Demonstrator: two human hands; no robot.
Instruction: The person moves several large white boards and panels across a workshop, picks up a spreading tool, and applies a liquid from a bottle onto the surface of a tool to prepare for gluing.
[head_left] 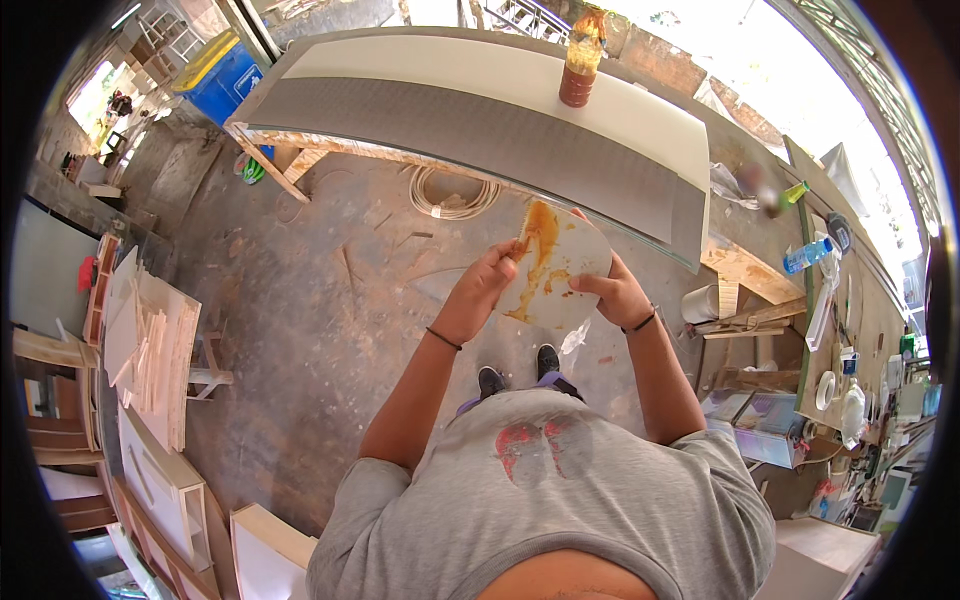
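Out in front of me I hold a pale, thin flat board point(580, 245) between both hands. Amber-brown paste is smeared thickly along its left part, with smaller blotches near the middle and lower edge. My left hand point(484, 285) pinches the board's left side, fingertips against the smear; whether a small tool is also there I cannot tell. At the right edge, my right hand point(618, 292) grips with the thumb on top and the other fingers mostly hidden beneath. On the bench beyond stands a bottle point(578, 75) with reddish-brown contents and a yellow-smeared upper part.
A long grey panel point(430, 110) and a white panel point(470, 65) lie across the wooden bench ahead. Coiled cable point(455, 208) rests on the floor beneath. A blue bin point(222, 85) stands far left, wood offcuts point(150, 345) at left, and a blue-labelled bottle point(806, 256) at right.
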